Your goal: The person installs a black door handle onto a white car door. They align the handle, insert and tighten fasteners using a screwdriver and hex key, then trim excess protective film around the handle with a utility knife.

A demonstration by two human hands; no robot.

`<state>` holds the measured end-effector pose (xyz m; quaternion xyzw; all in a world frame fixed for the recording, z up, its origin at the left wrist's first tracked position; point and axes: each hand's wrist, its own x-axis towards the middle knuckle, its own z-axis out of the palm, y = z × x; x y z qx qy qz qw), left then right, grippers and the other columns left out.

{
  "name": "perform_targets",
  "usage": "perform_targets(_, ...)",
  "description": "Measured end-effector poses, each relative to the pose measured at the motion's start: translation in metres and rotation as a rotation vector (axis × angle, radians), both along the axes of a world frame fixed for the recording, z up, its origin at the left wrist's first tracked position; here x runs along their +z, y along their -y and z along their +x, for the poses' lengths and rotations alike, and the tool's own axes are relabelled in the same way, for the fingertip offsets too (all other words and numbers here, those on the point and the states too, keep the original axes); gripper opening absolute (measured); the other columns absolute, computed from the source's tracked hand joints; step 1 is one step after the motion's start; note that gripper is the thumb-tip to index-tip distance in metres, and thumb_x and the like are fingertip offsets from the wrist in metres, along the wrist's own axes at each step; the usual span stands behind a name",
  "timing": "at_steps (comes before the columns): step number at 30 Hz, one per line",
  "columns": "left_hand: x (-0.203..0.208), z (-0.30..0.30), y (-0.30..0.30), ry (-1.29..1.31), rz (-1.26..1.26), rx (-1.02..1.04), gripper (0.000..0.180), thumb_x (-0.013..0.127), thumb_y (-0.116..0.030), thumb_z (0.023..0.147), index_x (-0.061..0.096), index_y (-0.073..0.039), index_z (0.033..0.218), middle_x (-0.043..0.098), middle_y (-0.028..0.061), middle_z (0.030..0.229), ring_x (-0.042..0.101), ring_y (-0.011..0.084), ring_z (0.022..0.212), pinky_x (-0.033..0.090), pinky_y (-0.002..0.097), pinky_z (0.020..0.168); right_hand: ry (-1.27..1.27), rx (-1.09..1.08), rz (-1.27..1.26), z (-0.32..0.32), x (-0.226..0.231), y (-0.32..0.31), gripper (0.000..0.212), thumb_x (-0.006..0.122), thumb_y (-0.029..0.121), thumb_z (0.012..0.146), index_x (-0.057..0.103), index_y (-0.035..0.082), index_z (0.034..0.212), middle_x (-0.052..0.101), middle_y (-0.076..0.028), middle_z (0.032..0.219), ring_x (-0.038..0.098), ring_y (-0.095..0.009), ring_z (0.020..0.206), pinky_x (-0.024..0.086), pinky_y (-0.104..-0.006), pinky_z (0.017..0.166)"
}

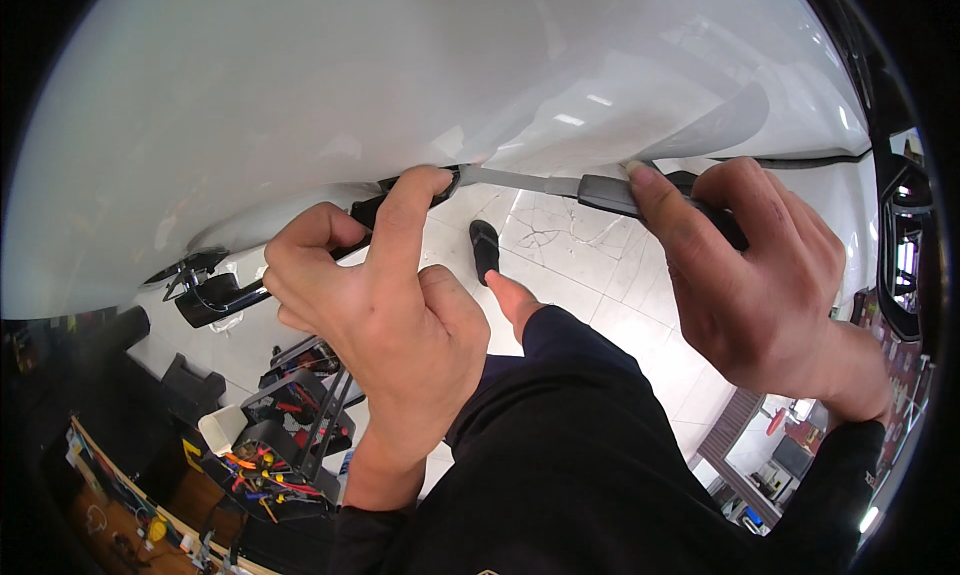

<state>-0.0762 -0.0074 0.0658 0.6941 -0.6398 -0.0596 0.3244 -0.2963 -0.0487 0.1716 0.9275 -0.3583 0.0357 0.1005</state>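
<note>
A glossy black car door handle (232, 297) runs along the pale car body panel (400, 65), its left end standing out from the panel beside a black mount (190, 265). My left hand (390, 305) is closed around the handle, with the index fingertip pressed near its right end. In my right hand (745, 275) is a flat-bladed tool (608, 193) with a grey and black grip. Its thin metal blade (515, 180) points left, and the tip meets the handle's right end, close to my left index finger. Whether the tip goes under the handle is hidden.
A black tool cart (290, 435) with pliers and screwdrivers stands at the lower left. Beyond it is a workbench (130, 525) with small items. Light floor tiles (570, 245) lie below, with my foot in a black slipper (485, 250). Black trim (890, 205) edges the car at right.
</note>
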Motion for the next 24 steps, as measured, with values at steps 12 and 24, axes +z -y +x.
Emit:
perform_targets(12,0.002,0.002,-0.003,-0.034,0.05,0.019,0.064,0.054,0.003,0.066,0.075,-0.02,0.123,0.038,0.0143,0.106,0.039,0.0331,0.107,0.029,0.0487,0.099,0.022,-0.044,0.053,0.0,0.002,-0.002,0.047,0.079,-0.007,0.074,0.076,0.002,0.12,0.058,-0.008,0.08,0.058,-0.019,0.062,0.045,-0.0329,0.052)
perform_targets(24,0.011,0.012,-0.008,-0.235,-0.029,-0.107,0.06,0.061,0.005,0.073,0.072,-0.016,0.128,0.051,0.0183,0.119,0.05,0.0378,0.114,0.039,0.0505,0.096,0.544,-0.395,0.392,-0.009,-0.005,-0.043,0.032,0.088,0.009,0.082,0.076,0.004,0.111,0.064,-0.009,0.08,0.06,-0.021,0.062,0.045,-0.0329,0.056)
